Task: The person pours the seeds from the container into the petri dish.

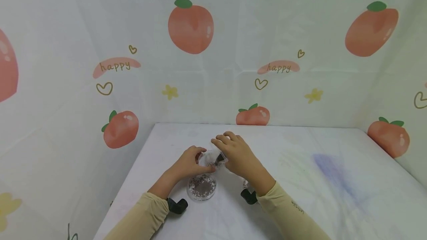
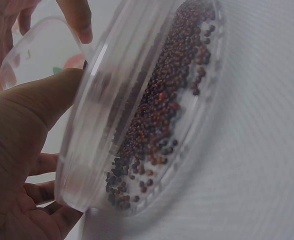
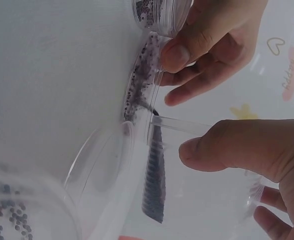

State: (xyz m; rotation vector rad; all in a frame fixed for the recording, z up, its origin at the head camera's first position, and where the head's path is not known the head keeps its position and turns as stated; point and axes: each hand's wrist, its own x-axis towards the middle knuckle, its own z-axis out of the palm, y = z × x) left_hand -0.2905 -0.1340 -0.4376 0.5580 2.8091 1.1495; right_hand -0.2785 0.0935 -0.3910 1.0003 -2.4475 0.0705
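To the left and right of the near dish (image 1: 200, 198): two tan sleeves (image 1: 141, 217), each with a black wrist device (image 1: 178, 206) at the cuff.

Near dish: one, round, clear, resting on the white desk (image 1: 287, 217), stocked with small red-brown beads.

To the right of the near dish: one clear container (image 3: 54, 210) with dark beads, partly hidden by the right wrist in the head view; beside it, a clear round piece (image 3: 94, 155).

Just beyond the near dish: left hand (image 1: 191, 163), its fingers clamped on the sides of a second clear dish (image 1: 207, 151), which holds dark grains.

Beyond the near dish, to its right: right hand (image 1: 236, 154), thumb and fingers clamped on a clear vessel (image 3: 179, 126), tilted at the second dish; a dark, ridged mass (image 3: 155, 180) shows at it.

Farthest beyond the near dish: white backdrop (image 1: 213, 84), printed with red fruit, hearts, yellow flowers and "happy".
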